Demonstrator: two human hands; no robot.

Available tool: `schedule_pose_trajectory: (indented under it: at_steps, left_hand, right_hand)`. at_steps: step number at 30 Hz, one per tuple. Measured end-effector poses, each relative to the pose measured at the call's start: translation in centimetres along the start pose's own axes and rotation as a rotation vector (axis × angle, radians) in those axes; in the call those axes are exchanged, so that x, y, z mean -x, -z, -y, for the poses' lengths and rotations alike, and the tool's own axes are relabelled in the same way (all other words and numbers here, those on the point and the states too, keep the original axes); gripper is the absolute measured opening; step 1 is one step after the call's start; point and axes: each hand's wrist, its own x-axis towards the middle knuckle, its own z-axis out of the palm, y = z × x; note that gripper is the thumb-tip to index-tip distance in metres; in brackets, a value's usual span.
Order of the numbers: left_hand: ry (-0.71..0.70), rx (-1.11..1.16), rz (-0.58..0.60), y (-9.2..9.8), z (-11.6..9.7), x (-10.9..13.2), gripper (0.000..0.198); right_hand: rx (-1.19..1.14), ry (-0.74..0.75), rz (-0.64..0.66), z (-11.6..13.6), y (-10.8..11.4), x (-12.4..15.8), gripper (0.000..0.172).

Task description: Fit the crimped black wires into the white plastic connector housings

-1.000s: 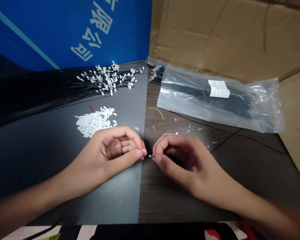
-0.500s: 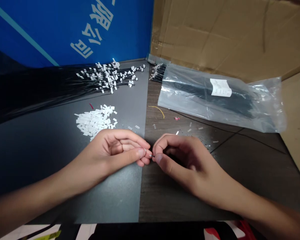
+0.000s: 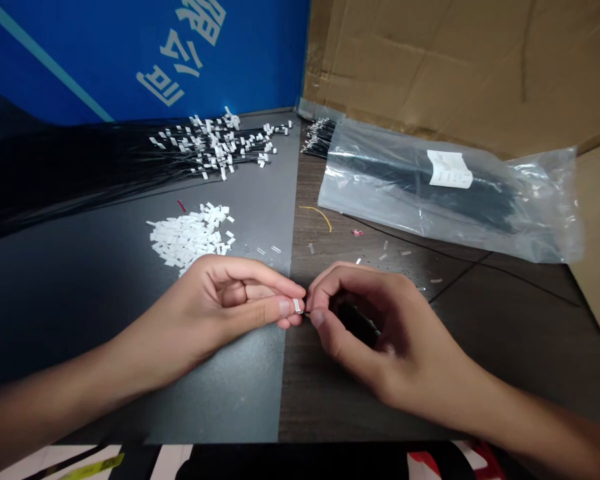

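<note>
My left hand [image 3: 250, 297] pinches a small white sleeve [image 3: 297, 306] between thumb and fingers. Facing it, my right hand [image 3: 360, 320] is closed on a thin black wire [image 3: 307, 312], most of which its fingers hide. The wire's tip meets the sleeve, but I cannot tell whether it is inside. Left of the hands lies a pile of white sleeves [image 3: 187, 237]. Behind it, a bundle of black wires [image 3: 130, 157] has similar white pieces on its ends.
A clear plastic bag [image 3: 405, 180] of black wires lies at the back right, bare metal ends sticking out. A blue panel [image 3: 105, 53] and a cardboard box [image 3: 455, 67] stand behind. A yellow wire scrap [image 3: 320, 215] and small clear bits lie nearby.
The white sleeve in my left fingers now shows more fully, and the wire tip has come up against it. The hands are slightly closer together; the view has shifted a little.
</note>
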Motion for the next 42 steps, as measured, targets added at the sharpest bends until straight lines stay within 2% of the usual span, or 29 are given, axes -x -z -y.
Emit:
schedule_pose_trajectory:
  at_steps: [5, 16, 26, 32, 36, 42]
  left_hand:
    - [-0.027, -0.007, -0.024, -0.4, -0.3, -0.3, 0.01]
    - [-0.066, 0.041, 0.037, -0.1, 0.5, 0.0, 0.005]
    - [-0.117, -0.004, 0.036, -0.2, 0.1, 0.1, 0.004]
    - [-0.106, -0.06, -0.007, -0.5, 0.0, 0.2, 0.011]
    - [-0.133, -0.083, -0.02, -0.7, -0.2, 0.3, 0.007]
    - [-0.141, -0.174, -0.049, -1.3, -1.5, 0.1, 0.011]
  right_hand:
    - [-0.023, -0.049, 0.0, -0.1, -0.1, 0.0, 0.012]
    - [0.001, -0.007, -0.011, -0.2, -0.2, 0.0, 0.014]
    - [-0.022, -0.019, -0.017, -0.1, -0.2, 0.0, 0.015]
    - [0.033, 0.025, -0.013, -0.3, 0.0, 0.1, 0.013]
    - [0.077, 0.058, -0.021, -0.4, 0.1, 0.2, 0.013]
    - [0.106, 0.069, -0.024, -0.2, 0.0, 0.1, 0.014]
